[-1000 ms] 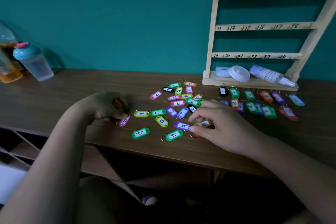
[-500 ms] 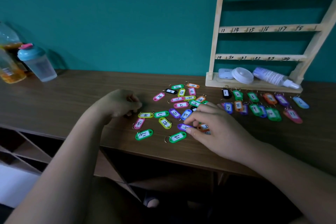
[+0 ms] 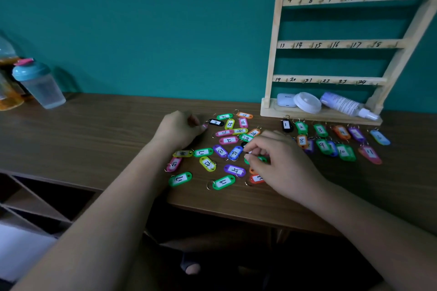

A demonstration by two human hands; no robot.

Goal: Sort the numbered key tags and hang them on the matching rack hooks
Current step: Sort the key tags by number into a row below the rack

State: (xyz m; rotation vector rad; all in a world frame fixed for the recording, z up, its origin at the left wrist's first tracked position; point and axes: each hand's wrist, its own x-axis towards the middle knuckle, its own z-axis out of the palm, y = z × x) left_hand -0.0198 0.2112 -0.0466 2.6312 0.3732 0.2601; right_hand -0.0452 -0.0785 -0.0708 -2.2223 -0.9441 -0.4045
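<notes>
Several coloured numbered key tags (image 3: 222, 149) lie loose on the wooden table (image 3: 106, 130). To their right, two rough rows of tags (image 3: 331, 139) run from a black 1 to a pink 11 below the rack. The wooden rack (image 3: 274, 54) leans on the teal wall; the hooks I can see on its rails, numbered 7 to 24, are bare. My left hand (image 3: 179, 129) has curled fingers pinching a pink tag (image 3: 204, 126) beside a black tag (image 3: 215, 122). My right hand (image 3: 281, 163) pinches a tag in the pile; my fingers hide most of it.
A clear shaker cup with a teal lid (image 3: 39, 85) and amber bottles (image 3: 9, 92) stand at the far left. On the rack's base lie a white case (image 3: 285, 99), a round white lid (image 3: 307, 101) and a spray bottle (image 3: 345, 106). Open shelves (image 3: 35, 198) sit below the table's left edge.
My left hand left the pink tag at the near-left of the pile and moved back to the pink tag by the black one. My right hand shifted slightly further into the pile.
</notes>
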